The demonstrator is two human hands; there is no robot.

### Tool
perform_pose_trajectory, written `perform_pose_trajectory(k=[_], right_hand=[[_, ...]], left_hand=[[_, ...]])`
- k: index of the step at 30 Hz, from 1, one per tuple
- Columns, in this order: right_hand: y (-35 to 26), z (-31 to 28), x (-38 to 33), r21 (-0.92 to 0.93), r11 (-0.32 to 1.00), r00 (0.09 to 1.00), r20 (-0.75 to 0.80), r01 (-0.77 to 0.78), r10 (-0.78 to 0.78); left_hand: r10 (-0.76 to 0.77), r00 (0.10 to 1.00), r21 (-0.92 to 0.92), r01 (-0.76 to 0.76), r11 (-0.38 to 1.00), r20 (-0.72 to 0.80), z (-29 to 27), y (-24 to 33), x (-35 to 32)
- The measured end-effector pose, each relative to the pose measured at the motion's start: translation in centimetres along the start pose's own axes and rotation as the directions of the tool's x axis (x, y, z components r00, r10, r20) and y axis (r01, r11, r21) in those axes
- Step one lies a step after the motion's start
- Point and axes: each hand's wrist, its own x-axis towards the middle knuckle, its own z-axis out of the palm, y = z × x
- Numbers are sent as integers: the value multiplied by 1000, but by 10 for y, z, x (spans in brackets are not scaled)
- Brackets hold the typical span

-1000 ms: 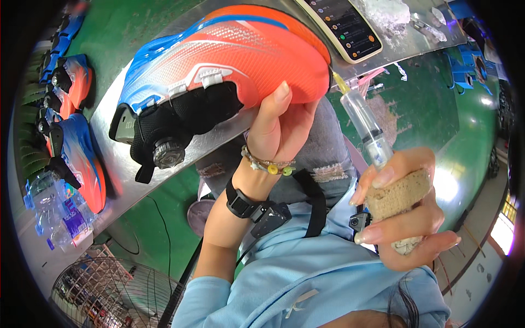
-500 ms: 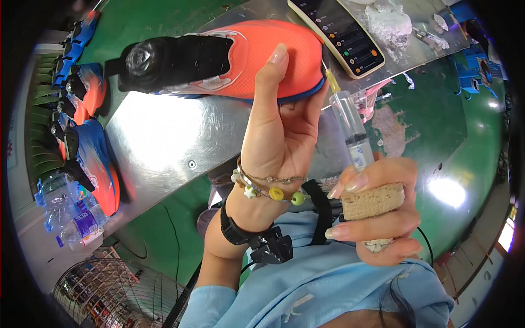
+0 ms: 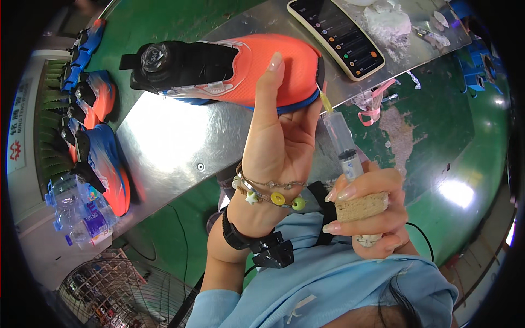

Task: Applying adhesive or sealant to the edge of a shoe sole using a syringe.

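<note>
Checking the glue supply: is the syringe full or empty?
Cannot tell: the syringe barrel looks clear, its contents unreadable; the right hand covers its plunger end.

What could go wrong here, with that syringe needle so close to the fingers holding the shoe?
The syringe tip meets the toe edge of the orange shoe right beside the left hand, so a slip might prick a finger. The right hand also grips a tan block, which may loosen its hold on the syringe. Whatever it holds could smear the upper or drip near the phone on the metal table.
</note>
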Motion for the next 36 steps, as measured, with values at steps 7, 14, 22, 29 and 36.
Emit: perform_pose_trajectory(k=[7, 14, 22, 29, 36], right_hand=[[0, -5, -6, 10, 1000, 1000, -7, -20, 20], [5, -29, 26, -242, 970, 999, 32, 22, -15], [38, -13, 71, -832, 533, 986, 168, 153, -21], [22, -28, 49, -819, 571, 996, 90, 61, 23], [34, -78, 37, -836, 519, 976, -216, -181, -8]], left_hand=[[36, 999, 0, -36, 999, -6, 1, -2, -1], [-21, 1000, -73, 21, 997, 7, 2, 3, -7], [-81, 994, -52, 85, 995, 72, -6, 7, -8], [-110, 994, 2, 110, 994, -13, -19, 17, 10], [145, 979, 610, -201, 766, 140, -112, 223, 117]])
